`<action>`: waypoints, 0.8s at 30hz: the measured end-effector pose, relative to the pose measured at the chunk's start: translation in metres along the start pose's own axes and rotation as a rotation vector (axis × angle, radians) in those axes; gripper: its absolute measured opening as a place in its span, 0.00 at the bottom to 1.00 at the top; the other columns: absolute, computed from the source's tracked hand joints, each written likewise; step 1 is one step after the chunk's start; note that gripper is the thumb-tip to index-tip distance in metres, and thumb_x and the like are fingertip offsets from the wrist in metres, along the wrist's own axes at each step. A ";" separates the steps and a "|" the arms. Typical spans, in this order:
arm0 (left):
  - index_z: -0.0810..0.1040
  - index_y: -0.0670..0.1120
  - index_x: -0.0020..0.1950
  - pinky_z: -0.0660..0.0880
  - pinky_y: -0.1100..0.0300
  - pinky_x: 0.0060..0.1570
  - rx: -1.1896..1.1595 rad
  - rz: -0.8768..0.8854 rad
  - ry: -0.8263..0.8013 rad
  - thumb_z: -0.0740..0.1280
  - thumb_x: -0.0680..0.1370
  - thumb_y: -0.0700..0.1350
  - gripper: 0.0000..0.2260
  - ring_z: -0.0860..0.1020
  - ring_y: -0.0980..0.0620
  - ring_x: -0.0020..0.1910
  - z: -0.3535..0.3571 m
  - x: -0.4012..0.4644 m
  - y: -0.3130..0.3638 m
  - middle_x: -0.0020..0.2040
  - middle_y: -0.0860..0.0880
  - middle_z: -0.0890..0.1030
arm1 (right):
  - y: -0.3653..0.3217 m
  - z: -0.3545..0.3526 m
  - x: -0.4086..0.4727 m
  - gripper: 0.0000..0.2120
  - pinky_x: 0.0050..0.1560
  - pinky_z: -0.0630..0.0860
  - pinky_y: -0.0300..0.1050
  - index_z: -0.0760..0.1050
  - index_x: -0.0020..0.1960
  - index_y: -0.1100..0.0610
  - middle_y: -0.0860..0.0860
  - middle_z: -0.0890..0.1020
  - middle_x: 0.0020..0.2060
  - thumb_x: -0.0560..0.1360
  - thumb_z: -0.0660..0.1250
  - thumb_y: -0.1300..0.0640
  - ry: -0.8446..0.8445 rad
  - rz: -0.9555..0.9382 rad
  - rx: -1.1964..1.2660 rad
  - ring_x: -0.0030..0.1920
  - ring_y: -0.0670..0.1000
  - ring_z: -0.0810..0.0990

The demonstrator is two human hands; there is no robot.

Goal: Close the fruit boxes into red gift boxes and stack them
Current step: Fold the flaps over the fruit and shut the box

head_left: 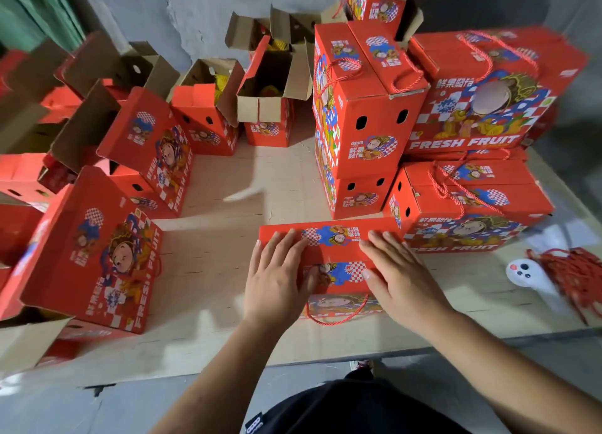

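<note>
Pale wooden bench [228, 290] spreading out underneath, a white ghost-shaped figure with dark eyes [524, 272] lying near its right edge just beside a tangled heap of red cord [573, 277], grey concrete wall [182, 13] behind, and green panelling [35, 7] up in the left corner.

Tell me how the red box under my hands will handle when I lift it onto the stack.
The closed red box is probably stiff, being corrugated cardboard like the open flaps nearby. It likely weighs a fair bit, since the open boxes show yellow fruit inside. Its rope handle hangs loose in front and would flop.
</note>
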State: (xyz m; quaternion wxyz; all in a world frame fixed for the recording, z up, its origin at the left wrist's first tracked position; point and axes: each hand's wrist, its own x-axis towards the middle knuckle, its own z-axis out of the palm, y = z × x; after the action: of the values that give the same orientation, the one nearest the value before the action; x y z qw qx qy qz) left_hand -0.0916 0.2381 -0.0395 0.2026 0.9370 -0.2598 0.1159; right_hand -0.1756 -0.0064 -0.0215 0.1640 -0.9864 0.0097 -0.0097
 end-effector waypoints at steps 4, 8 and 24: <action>0.75 0.50 0.75 0.51 0.44 0.82 0.034 0.017 -0.153 0.58 0.78 0.70 0.34 0.68 0.46 0.78 -0.014 0.027 -0.007 0.77 0.50 0.73 | 0.008 -0.020 0.029 0.29 0.80 0.40 0.47 0.54 0.84 0.45 0.46 0.49 0.83 0.84 0.51 0.39 -0.122 -0.030 -0.031 0.84 0.52 0.47; 0.79 0.52 0.68 0.60 0.45 0.76 0.033 0.024 0.013 0.70 0.76 0.64 0.25 0.75 0.49 0.69 -0.029 0.053 -0.013 0.70 0.52 0.79 | -0.001 -0.047 0.044 0.24 0.72 0.67 0.56 0.74 0.71 0.57 0.59 0.69 0.73 0.79 0.71 0.48 0.320 -0.011 0.024 0.73 0.61 0.68; 0.79 0.48 0.46 0.82 0.49 0.42 -0.223 -0.466 -0.546 0.63 0.82 0.45 0.07 0.84 0.38 0.41 -0.109 0.049 -0.038 0.39 0.45 0.84 | -0.015 -0.025 0.039 0.41 0.70 0.65 0.64 0.57 0.82 0.44 0.51 0.58 0.81 0.76 0.71 0.60 0.197 0.067 -0.166 0.75 0.63 0.59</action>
State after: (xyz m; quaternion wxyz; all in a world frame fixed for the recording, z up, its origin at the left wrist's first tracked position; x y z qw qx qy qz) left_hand -0.0422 0.2940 0.0612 0.2474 0.9396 -0.0951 -0.2164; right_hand -0.1367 -0.0009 0.0074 0.0802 -0.9900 0.0593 -0.1001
